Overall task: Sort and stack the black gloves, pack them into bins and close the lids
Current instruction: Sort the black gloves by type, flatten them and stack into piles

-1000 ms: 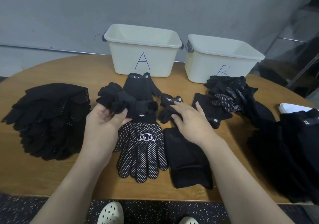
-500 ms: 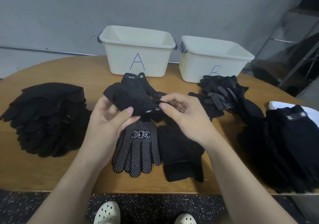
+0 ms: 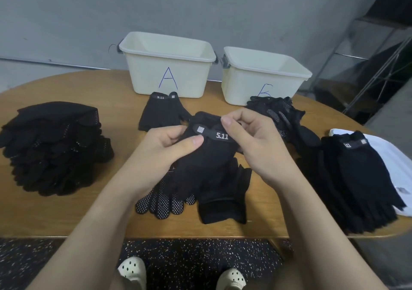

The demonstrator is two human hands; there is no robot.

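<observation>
Hands are both working one black glove (image 3: 207, 155) above the table's (image 3: 66, 218) near middle: the left hand (image 3: 160, 151) is pinching the cuff end between thumb and curled fingers, and the right hand (image 3: 252, 142) is pinching the cuff band (image 3: 220, 135) marked 5.11 from the other side.

Risks, as judged from here:
- Mis-sorting is looking like the main one. Everything is black, and the held glove is hanging right over a dotted glove (image 3: 165, 202) and a plain dark glove (image 3: 223, 196), so setting it down short could be mixing kinds.
- A matching 5.11 glove (image 3: 160, 113) is lying just in front of the bin marked A (image 3: 167, 75) (likely the partner); reaching across could be dragging the loose gloves underneath.
- The big pile on the left (image 3: 53, 147) is sitting tall and uneven, and a nudge from a forearm could be toppling it.
- The pile on the right (image 3: 356, 178) is lying close to the table edge on something white (image 3: 390, 155), with glove fingers reaching the rim; a brush there could be sending gloves to the floor.

Bins: bin A and the bin marked B (image 3: 263, 80) are standing side by side at the far edge, both open and showing nothing inside as far as the view reaches. A small dotted heap (image 3: 276, 113) is touching the front of B. No lids are showing anywhere.
</observation>
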